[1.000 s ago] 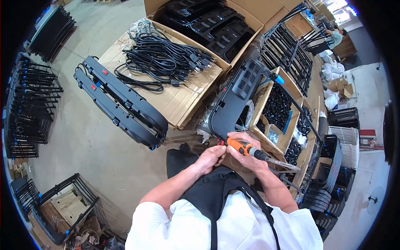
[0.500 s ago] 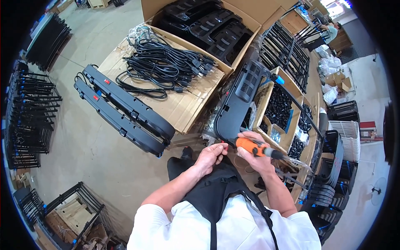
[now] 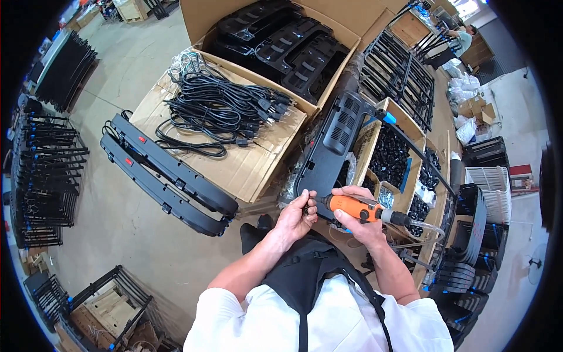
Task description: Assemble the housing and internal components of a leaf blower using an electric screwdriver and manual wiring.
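My right hand is wrapped round an orange air screwdriver, whose clear hose trails off to the right. The tool's front end points left, close to the fingers of my left hand. That hand is closed, thumb against fingers, around something small and dark that I cannot make out. Just beyond both hands lies a long black plastic housing with a vented raised part. Its near end is partly hidden behind my hands.
Coiled black power cords lie on a cardboard box, with two curved black housings at its left. Behind stands an open carton of black plastic parts. A wooden tray of small black parts is at right. Another person works far right.
My left hand has risen slightly, its fingers curling up more. The screwdriver has moved a little left and its rear end has swung upward. The surroundings have shifted slightly in view.
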The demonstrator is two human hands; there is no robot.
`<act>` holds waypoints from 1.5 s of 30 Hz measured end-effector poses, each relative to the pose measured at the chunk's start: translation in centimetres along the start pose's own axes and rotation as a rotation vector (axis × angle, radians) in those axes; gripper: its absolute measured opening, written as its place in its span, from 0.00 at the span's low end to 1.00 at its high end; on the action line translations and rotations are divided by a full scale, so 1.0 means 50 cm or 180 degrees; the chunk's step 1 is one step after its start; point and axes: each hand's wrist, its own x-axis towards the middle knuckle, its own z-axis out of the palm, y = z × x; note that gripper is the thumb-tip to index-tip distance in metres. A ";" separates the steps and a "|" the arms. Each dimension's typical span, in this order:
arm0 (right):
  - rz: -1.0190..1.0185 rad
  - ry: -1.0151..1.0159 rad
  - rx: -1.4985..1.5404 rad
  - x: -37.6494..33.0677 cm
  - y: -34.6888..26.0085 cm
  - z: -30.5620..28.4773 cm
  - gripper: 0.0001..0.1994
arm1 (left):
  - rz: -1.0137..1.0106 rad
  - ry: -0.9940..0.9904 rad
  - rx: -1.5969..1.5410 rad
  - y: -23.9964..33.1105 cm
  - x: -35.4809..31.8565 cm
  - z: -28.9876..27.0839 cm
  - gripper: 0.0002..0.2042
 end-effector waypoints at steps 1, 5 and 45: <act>-0.0016 0.0004 -0.0027 0.003 0.001 -0.006 0.26 | -0.0048 -0.0087 -0.0026 0.000 0.005 0.002 0.14; -0.0106 -0.0154 -0.0395 0.019 -0.007 -0.023 0.26 | -0.0008 0.0000 -0.0073 0.000 0.009 0.024 0.13; -0.0114 -0.0446 -0.0701 0.153 -0.033 -0.002 0.21 | 0.0312 0.0321 0.2057 -0.003 -0.017 0.045 0.11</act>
